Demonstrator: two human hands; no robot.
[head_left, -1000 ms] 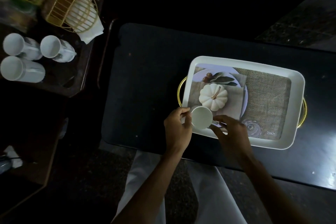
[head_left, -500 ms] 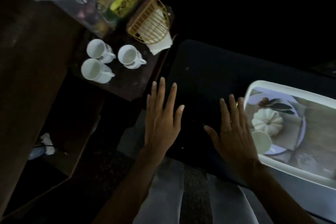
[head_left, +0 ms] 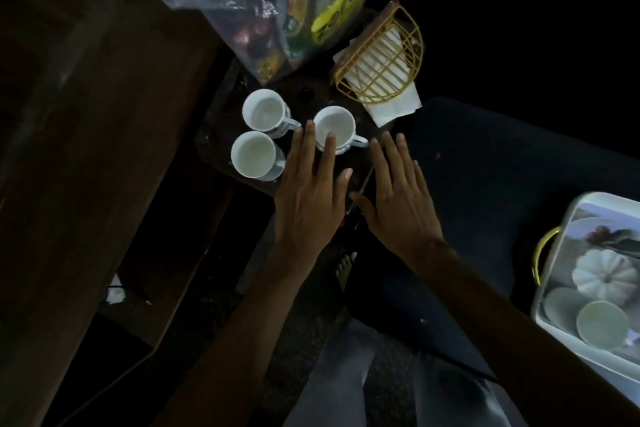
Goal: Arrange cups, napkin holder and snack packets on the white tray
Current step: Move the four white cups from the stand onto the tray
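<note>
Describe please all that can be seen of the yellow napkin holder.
The napkin holder is a yellow wire rack, half-round in outline, with thin bars and what looks like a darker base. It lies tilted on the dark side table, beside the snack packets and beyond the three cups. White napkins fill it and stick out at its lower edge. Neither hand touches it.

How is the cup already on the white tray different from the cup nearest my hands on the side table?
The cup on the tray sits inside the white tray, well away from both hands; the cup by the hands stands on the dark side table, with the left hand reaching its rim. The side-table cup's handle shows clearly, pointing right; the tray cup's handle is hidden. Both are white, upright and empty.
</note>
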